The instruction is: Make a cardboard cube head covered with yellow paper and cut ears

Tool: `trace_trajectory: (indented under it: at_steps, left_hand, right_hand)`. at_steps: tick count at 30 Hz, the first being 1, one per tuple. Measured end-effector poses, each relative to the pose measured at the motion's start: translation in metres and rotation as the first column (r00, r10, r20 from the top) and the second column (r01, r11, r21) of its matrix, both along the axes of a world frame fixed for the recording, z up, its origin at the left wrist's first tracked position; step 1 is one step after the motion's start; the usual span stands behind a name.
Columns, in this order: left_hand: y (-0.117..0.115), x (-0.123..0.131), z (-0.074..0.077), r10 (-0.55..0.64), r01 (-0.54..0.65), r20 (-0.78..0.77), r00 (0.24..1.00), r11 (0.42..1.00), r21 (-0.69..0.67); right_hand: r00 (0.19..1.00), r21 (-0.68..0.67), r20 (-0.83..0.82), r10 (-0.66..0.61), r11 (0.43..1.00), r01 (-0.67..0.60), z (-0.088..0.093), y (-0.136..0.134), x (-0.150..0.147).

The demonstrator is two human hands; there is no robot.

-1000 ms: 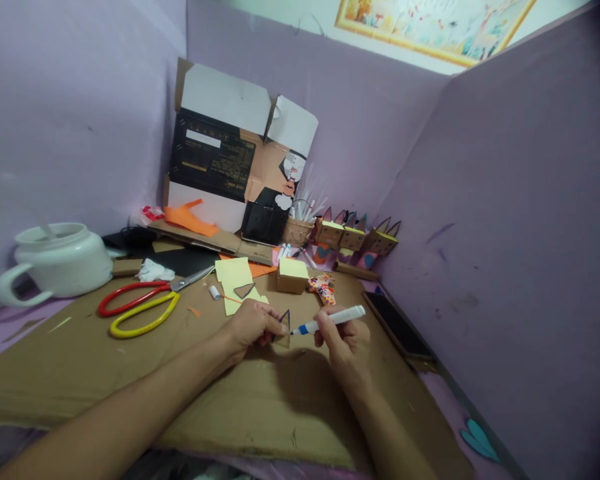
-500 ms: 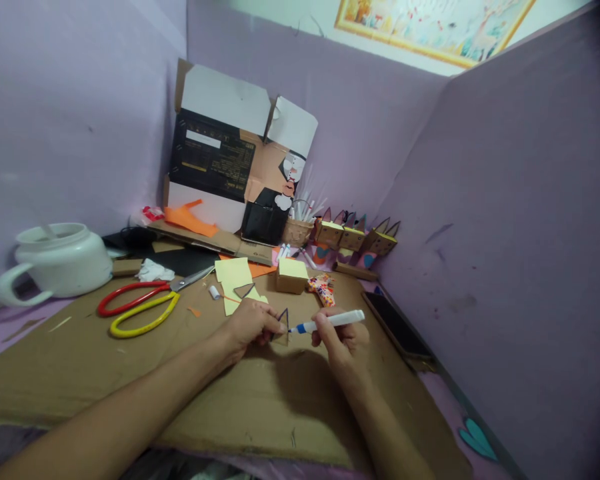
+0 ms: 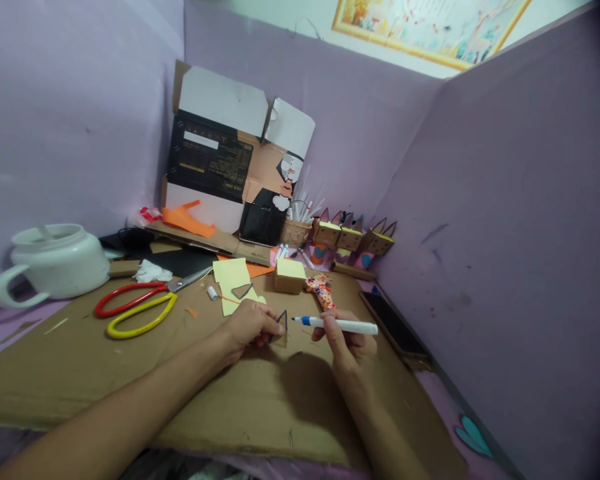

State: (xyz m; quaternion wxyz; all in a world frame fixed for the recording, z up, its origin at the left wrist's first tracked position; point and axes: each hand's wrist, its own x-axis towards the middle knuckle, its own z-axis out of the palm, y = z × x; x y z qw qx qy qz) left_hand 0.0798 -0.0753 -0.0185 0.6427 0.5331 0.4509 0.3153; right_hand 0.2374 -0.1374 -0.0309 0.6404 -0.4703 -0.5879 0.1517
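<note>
Between the thumb and fingers of my left hand (image 3: 255, 323) is a small triangular cardboard piece (image 3: 282, 331) with a dark edge; the fingers cover part of it. My right hand (image 3: 347, 340) grips a white marker (image 3: 347, 325) with a blue tip, which points left and stands slightly apart from the cardboard piece. Behind my left hand lie yellow paper pieces (image 3: 233, 273), with another dark-edged triangle (image 3: 242, 291) on top. A white marker cap (image 3: 212, 293) rests beside them. Farther back sits a small cardboard box with a yellow top (image 3: 290, 275).
Red-and-yellow scissors (image 3: 140, 310) lie at left, near a white pot (image 3: 60, 260). A phone (image 3: 394, 323) lies along the right wall. An opened carton (image 3: 210, 153) leans at the back, beside a basket of markers (image 3: 296, 231) and several eared cardboard figures (image 3: 353, 240).
My right hand has drawn the marker back to the right, so its tip has left the cardboard piece. My left hand keeps its hold.
</note>
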Motion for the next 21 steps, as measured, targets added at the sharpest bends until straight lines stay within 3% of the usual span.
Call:
trace_trajectory:
  at_steps: [10, 15, 21]
  left_hand:
    - [0.001, 0.0, -0.003, -0.014, 0.014, -0.013, 1.0, 1.0, 0.001]
    - [0.002, 0.0, -0.003, -0.01, 0.01, -0.016, 1.0, 1.0, 0.001]
    - [0.003, 0.0, -0.004, -0.014, 0.014, -0.001, 1.0, 1.0, -0.002]
  right_hand:
    - [0.997, 0.023, 0.079, -0.01, 1.0, 0.008, -0.006, 0.003, -0.001]
    - [0.987, -0.008, 0.149, 0.055, 0.998, -0.054, -0.011, 0.005, 0.003]
    - [0.992, -0.026, 0.127, 0.009, 1.0, -0.006, -0.009, 0.003, -0.002]
